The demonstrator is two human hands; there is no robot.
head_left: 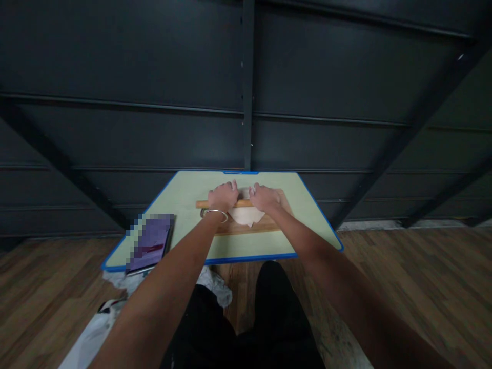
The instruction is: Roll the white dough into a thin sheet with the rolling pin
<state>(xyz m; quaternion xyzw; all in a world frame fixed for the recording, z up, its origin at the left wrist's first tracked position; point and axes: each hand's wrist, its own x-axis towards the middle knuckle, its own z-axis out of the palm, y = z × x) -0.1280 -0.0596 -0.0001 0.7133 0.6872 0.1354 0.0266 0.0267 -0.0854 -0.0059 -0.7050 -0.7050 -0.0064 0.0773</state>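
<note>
A wooden rolling pin (243,203) lies crosswise over a thin, pale sheet of dough (246,216). The dough has an uneven edge and rests on a wooden board (249,229). My left hand (223,196) is closed round the pin, whose left end sticks out past the wrist. Farther right, my right hand (264,197) is curled over the pin and hides its right end. Both hands sit above the dough, with part of it showing between and below them. A bracelet (217,211) circles my left wrist.
The board sits on a small pale-green table (184,197) with a blue rim. On its left side lies a tablet-like screen (151,243), partly pixelated. White plastic bags (215,287) hang or lie below the near edge. Dark metal panels (165,138) stand behind the table.
</note>
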